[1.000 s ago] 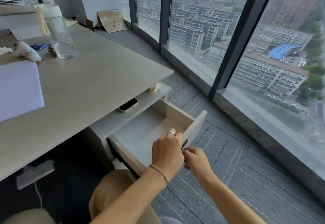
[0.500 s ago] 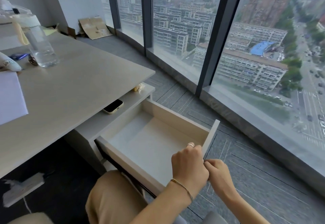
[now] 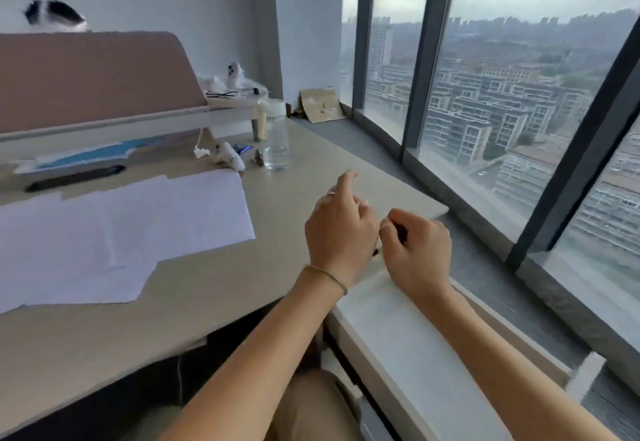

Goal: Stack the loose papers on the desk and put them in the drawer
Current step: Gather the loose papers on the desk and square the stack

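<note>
Several loose white papers (image 3: 138,225) lie overlapping on the left half of the beige desk (image 3: 294,170), not squared up. The open drawer (image 3: 398,336) juts out below the desk's right end, and its pale floor is bare. My left hand (image 3: 337,232) hovers over the desk's right part, index finger stretched forward and the other fingers curled, holding nothing. My right hand (image 3: 417,250) floats beside it above the drawer's back end, in a loose fist with nothing visible inside. Both hands are well to the right of the papers.
A clear water bottle (image 3: 275,144), a small white figurine (image 3: 230,158) and small trinkets stand at the desk's back. A black pen (image 3: 74,177) lies behind the papers under a raised shelf (image 3: 104,125) carrying a brown board. Floor-to-ceiling windows (image 3: 502,111) run along the right.
Both hands let go of the drawer front and rose over the desk's right edge. The drawer stays pulled out. My view swung up and left, bringing the papers into sight.
</note>
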Demonstrator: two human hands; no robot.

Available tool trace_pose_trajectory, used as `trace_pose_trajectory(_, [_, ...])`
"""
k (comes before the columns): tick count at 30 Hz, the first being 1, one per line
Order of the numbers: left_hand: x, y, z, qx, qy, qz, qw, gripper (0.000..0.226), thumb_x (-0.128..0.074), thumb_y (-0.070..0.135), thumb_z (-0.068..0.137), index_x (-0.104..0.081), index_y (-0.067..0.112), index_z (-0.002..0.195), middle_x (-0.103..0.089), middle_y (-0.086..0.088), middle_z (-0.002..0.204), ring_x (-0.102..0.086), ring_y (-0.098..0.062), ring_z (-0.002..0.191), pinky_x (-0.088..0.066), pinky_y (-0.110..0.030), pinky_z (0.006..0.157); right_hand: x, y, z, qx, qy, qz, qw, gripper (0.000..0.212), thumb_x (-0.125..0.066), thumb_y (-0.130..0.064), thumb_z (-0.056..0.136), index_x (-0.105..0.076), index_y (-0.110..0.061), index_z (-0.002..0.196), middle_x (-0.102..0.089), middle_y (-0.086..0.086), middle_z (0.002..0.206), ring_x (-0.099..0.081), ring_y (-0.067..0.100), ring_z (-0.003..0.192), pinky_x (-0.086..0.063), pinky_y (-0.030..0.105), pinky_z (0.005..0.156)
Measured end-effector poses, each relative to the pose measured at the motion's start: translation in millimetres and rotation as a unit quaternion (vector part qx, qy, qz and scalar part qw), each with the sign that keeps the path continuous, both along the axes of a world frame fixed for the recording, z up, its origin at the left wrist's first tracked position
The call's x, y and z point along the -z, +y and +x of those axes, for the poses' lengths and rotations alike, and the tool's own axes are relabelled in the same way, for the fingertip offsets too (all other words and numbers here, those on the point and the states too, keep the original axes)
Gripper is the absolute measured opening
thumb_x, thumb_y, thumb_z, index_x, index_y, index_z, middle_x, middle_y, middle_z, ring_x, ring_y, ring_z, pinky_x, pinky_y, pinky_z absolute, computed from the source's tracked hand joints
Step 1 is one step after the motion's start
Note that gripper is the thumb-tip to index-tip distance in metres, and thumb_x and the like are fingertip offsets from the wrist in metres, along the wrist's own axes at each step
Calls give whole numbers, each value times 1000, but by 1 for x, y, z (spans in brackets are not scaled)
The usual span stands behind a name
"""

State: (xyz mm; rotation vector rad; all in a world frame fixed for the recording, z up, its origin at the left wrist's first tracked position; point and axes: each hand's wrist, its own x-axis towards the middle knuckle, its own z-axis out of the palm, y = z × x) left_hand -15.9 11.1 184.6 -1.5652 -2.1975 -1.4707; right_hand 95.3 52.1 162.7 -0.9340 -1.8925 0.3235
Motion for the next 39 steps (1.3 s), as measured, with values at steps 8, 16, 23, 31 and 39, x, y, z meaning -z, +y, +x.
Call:
trace_pose_trajectory(8, [-14, -85, -207, -201, 30, -45, 978, 56, -47, 23, 96, -41, 23, 152, -71, -5, 124, -66, -28, 112, -56, -42, 87, -6, -21, -204, -164, -122, -84, 975, 17, -58, -25, 83, -72, -25, 91, -71, -7, 75, -66, 24, 72, -51, 33, 61])
trace_pose_trajectory(16, [51, -176, -361, -355, -3, -372, 857, 68, -29, 52, 98, -23, 27, 161, -21, -14, 170, -6, -37, 159, -1, -70, 120, 40, -18, -324, -171, -380, -86, 905, 65, -37, -53, 96, -35, -29, 157, -37, 7, 164, -30, 31, 152, -26, 52, 121])
trace_pose_trajectory(23, [75, -182, -359, -336, -35, -428, 838, 75, -19, 63, 98, -8, 30, 165, 4, -11, 174, 8, -30, 160, 5, -63, 121, 60, -24, -342, -193, -415, -48, 888, 62, -23, -50, 93, -34, -30, 150, -31, 8, 164, -22, 32, 153, -19, 53, 120])
trace_pose_trajectory(31, [63, -206, -376, -347, 45, -376, 858, 61, -19, 58, 97, -47, 32, 144, -44, -7, 158, -32, -29, 149, -26, -54, 114, 40, -25, -353, -177, -354, -98, 913, 54, -43, -51, 97, -52, -33, 147, -51, -3, 154, -38, 27, 148, -31, 44, 114])
trace_pose_trajectory(39, [65, -196, -387, -337, -29, -429, 838, 71, -18, 67, 97, -20, 36, 162, -8, -8, 174, -4, -29, 160, -8, -63, 119, 39, -48, -374, -235, -371, -103, 892, 59, -33, -54, 98, -44, -35, 153, -42, -7, 162, -33, 26, 150, -23, 46, 120])
